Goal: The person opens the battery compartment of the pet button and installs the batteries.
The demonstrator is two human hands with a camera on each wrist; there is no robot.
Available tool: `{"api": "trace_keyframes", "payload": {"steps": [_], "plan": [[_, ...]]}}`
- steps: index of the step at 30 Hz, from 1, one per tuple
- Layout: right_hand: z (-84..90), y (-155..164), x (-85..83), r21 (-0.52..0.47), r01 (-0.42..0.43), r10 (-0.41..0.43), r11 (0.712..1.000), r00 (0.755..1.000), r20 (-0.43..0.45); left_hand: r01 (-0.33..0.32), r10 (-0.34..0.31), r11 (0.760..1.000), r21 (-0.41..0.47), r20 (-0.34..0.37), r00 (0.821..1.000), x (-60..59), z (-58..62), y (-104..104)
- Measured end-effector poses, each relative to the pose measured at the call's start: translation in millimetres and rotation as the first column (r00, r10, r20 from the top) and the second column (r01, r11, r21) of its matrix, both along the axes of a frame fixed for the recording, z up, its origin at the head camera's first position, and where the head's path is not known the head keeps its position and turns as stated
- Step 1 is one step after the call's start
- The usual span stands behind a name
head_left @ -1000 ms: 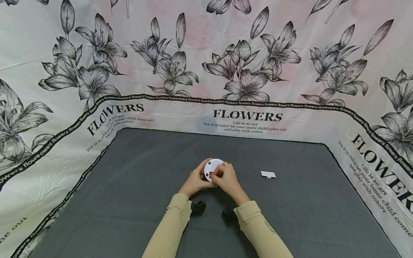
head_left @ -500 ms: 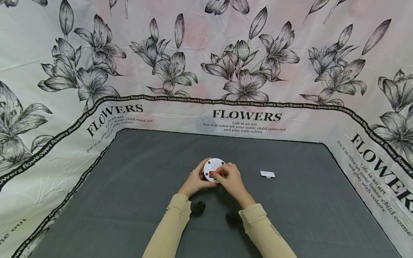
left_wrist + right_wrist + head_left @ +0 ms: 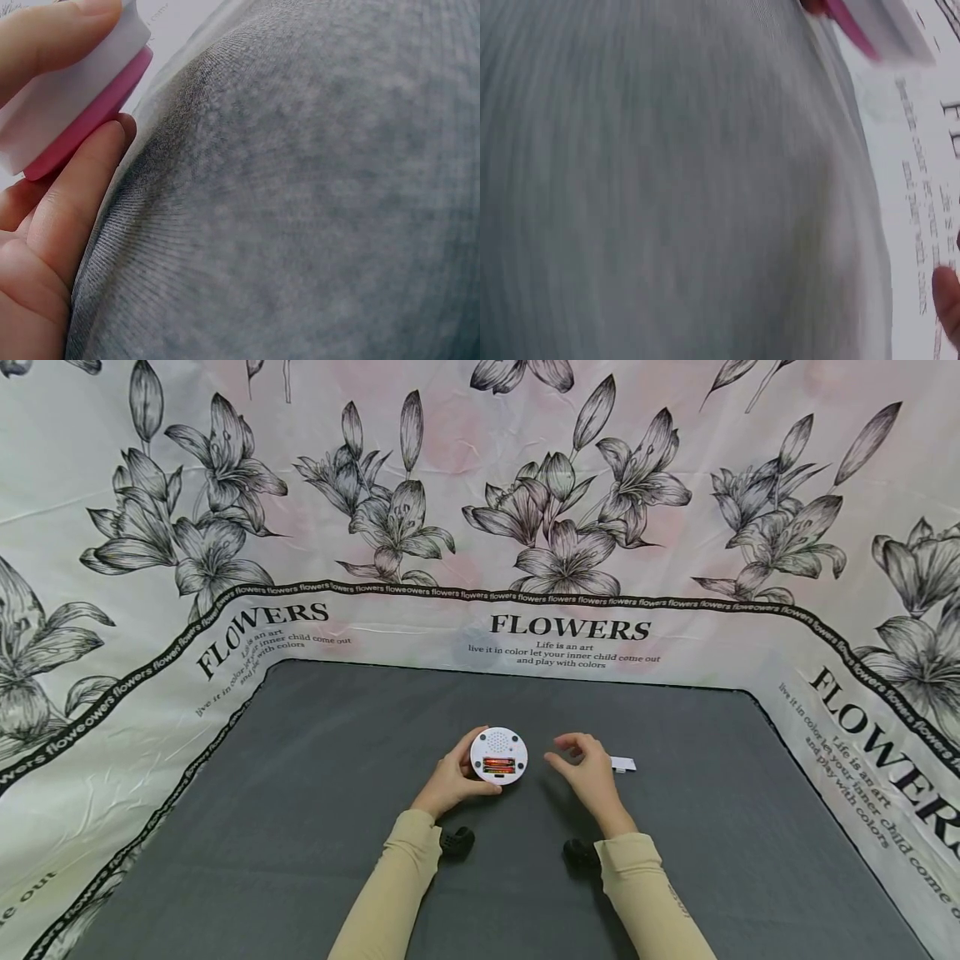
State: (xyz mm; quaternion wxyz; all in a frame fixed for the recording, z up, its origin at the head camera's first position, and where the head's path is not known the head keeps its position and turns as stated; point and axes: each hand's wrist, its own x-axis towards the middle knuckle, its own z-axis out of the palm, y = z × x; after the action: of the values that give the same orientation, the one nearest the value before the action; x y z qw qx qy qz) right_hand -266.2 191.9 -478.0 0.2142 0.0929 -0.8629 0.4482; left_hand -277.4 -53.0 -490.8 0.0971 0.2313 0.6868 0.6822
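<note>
Left hand [image 3: 450,781] grips round device [image 3: 498,756] by its edge

Round white device [image 3: 498,756], battery bay open, tilted above grey mat

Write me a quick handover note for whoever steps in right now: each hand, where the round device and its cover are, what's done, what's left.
Left hand: grips the round white device by its edge, just above the grey mat; the device has a pink underside in the left wrist view.
Right hand: off the device, fingers loosely curled, holding nothing, between it and the small white cover.
Cover lies on the mat right of the right hand.
Done: the compartment is open and something red sits in it, probably batteries.
Left: likely picking up the cover and closing the compartment.
</note>
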Motion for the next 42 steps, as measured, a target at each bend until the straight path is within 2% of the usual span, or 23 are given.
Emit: {"api": "trace_keyframes", "payload": {"steps": [4,7,15,21,25,34,42], "plan": [[-1.8,20.5,3.4,-0.020,-0.060,0.061,0.998,0.996,0.071,-0.002,0.002,1.000,-0.006,0.001,1.000,-0.2,-0.4,-0.7],[-3.1,37.5,6.3,-0.041,-0.069,0.073,0.997,0.991,0.108,-0.001,0.001,1.000,-0.002,0.003,1.000,-0.3,-0.7,-0.6],[-8.5,78.6,7.1,-0.038,0.035,-0.028,0.999,0.986,0.164,-0.002,0.002,1.000,0.001,0.006,1.000,-0.4,-0.3,-1.1],[-13.1,100.7,2.0,0.096,0.050,-0.071,0.994,0.969,0.237,-0.005,0.005,1.000,-0.011,0.005,1.000,-0.2,-0.4,-0.6],[-12.7,107.9,-1.8,0.171,0.029,-0.073,0.985,0.963,0.261,-0.003,0.003,1.000,-0.014,0.012,1.000,0.0,-0.8,0.0],[-14.3,110.0,-9.7,0.187,-0.050,-0.013,0.981,0.947,0.320,-0.001,0.002,1.000,-0.009,0.022,1.000,0.5,-0.1,0.4],[-16.2,109.7,-10.0,0.258,-0.071,-0.009,0.964,0.955,0.295,-0.002,0.002,1.000,-0.004,0.031,1.000,1.4,1.2,0.6]]}}
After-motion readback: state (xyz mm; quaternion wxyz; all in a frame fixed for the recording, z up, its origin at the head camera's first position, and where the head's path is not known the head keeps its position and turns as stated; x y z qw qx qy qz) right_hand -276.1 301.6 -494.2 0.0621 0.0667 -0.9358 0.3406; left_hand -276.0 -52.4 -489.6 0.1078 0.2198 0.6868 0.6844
